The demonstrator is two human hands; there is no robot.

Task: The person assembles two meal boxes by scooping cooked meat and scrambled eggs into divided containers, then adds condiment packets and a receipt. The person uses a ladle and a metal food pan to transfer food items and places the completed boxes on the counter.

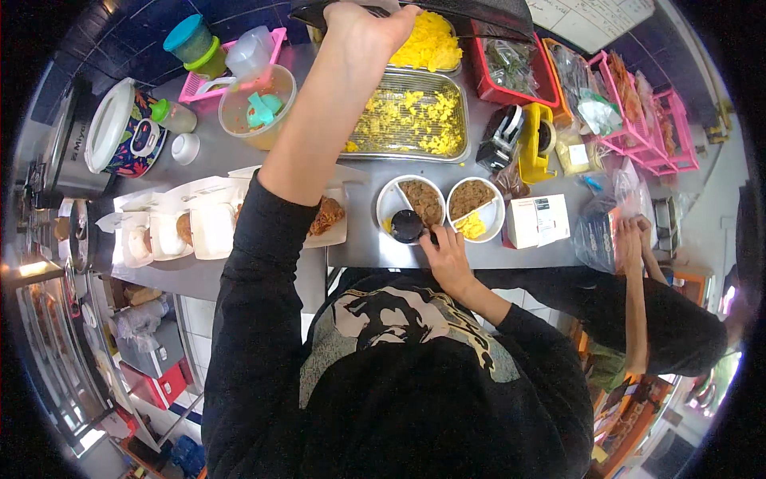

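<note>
Head view:

- Step in hand: food is being portioned into two round bowls. Landmark for all positions: the metal tray (411,116) holding scattered yellow pieces.
- Left hand (363,32): raised beyond the tray, fingers curled shut over the edge of a dark lid (479,12). How firm the grip is cannot be told.
- Right hand (448,257): on the near side of the tray, fingertips pinching a small dark cup (407,226).
- The cup rests on the near rim of the left bowl (391,199), which holds brown food. The right bowl (493,214), touching it, holds brown food and a yellow portion.
- Judgement: further work with the cup calls for keeping it level over the left bowl.
- Surroundings: open white boxes (191,223) left of the tray, a yellow tape dispenser (538,140) to its right, and a white carton (538,219) just beside the right bowl.
- Obstruction: another person's hands (632,239) hold a plastic bag (602,235) near the carton, crowding the right side.
</note>
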